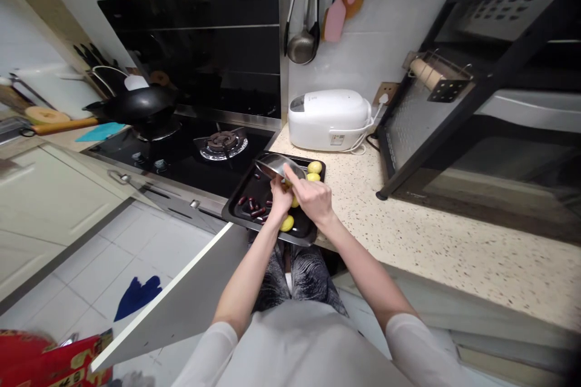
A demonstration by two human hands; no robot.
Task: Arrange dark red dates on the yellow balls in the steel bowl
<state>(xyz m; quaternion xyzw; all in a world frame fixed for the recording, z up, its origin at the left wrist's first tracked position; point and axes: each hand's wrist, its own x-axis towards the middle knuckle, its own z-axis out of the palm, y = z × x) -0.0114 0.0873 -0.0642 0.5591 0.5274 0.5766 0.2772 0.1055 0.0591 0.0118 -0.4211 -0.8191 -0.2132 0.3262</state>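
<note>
The right hand (314, 196) grips a shallow silver metal bowl (275, 163), its thumb extended along the near side and the other fingers curled. The left hand (281, 198) is positioned at the bowl's near edge; its fingertips are hidden, and I cannot tell whether they hold anything. The bowl is tilted above a black rectangular metal tray (247, 186); its interior cannot be seen from here.

Tray contents: small, glossy, dark red oblong pieces (258, 212) in the left half; yellow, rounded pieces (287, 223) along the right half, partly covered by the hands. The tray lies at the near edge of the speckled beige countertop (358, 184), just right of the black glass cooktop (186, 154).

Far side, beyond the tray: a white rounded plastic appliance (324, 120) with a cord. Far left: a black wok (140, 105) with a wooden handle.

Markings: the appliance's rectangular label (336, 139) is too small to read. Near left, a red package (68, 366) carries gold characters, not legible.
</note>
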